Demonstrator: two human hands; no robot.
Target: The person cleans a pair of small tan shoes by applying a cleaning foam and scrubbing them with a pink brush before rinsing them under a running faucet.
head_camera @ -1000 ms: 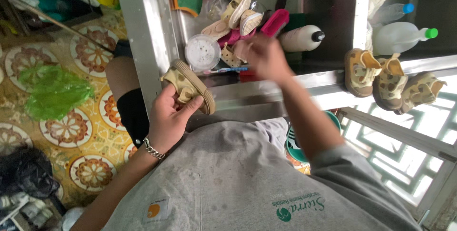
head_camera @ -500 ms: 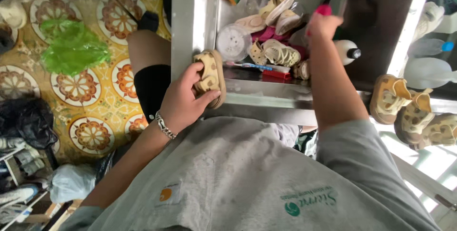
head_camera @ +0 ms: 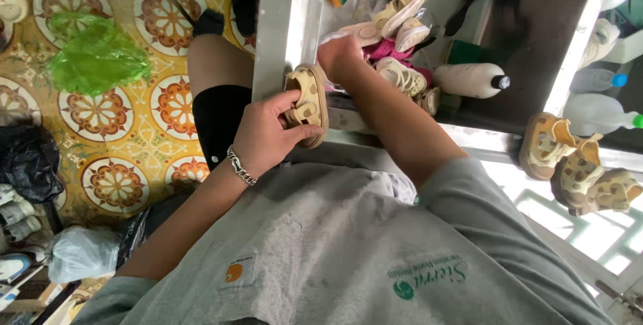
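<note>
While the left hand (head_camera: 268, 134) pinches a spotted shoe (head_camera: 307, 103) at the counter's (head_camera: 281, 17) near edge, the right hand (head_camera: 340, 57) hovers curled just beyond its toe.

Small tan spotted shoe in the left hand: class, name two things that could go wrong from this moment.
1. The left hand grips the small spotted shoe over the metal sink's rim; a slip might drop it onto the tiled floor.
2. The right hand reaches into crowded shoes near the white bottle, which lies on its side and might get knocked.

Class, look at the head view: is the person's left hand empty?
No: the left hand grips a small tan spotted shoe against the metal sink edge.
</note>
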